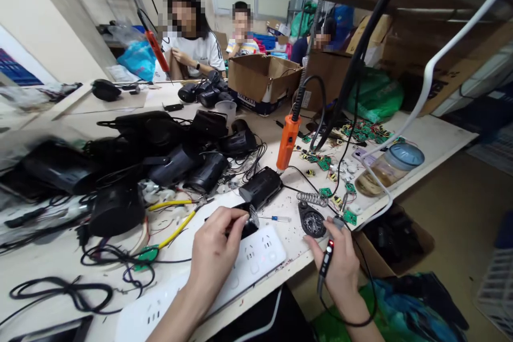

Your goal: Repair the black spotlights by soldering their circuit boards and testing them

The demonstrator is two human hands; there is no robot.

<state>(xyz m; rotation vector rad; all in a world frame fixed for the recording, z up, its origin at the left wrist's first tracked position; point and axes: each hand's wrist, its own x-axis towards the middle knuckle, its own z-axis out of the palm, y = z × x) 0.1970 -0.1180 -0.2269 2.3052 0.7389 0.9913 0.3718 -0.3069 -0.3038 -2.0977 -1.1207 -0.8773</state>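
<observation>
My left hand pinches a small black part with a shiny, clear-looking face between thumb and fingers, above a white power strip. What exactly the part is, I cannot make out. My right hand is closed around a soldering iron, whose black handle shows a red light and trails a cable. Close to its fingers lies an iron stand with a round dark cup and a coiled spring holder. A small screwdriver with a blue-tipped handle rests between the hands.
Black housings with cables crowd the left. An orange electric screwdriver hangs over the bench. Green circuit boards and a lidded jar sit to the right. A cardboard box stands behind, with people beyond it.
</observation>
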